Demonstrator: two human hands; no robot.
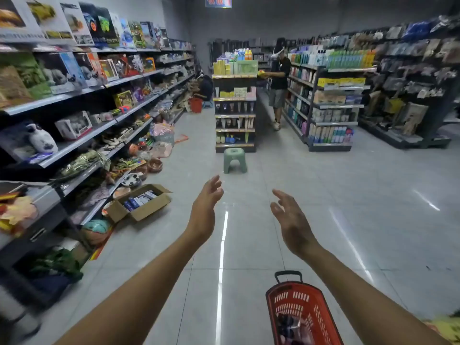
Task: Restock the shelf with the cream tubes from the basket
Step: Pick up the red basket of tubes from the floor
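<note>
Above glossy tiles | left hand (207, 207), right hand (291, 220) empty | red lattice basket (293, 302)

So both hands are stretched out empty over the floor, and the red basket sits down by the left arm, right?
Not quite. The head view shows both the left hand and right hand stretched out empty over the floor, but the red basket sits by the right arm, not the left.

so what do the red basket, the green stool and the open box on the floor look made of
Red basket: looks like moulded plastic, with lattice walls and a dark handle. Green stool: probably plastic, one piece, smooth matt pale green with rounded legs. Open box: brown corrugated cardboard by the look, dull, its flaps folded out.
</note>
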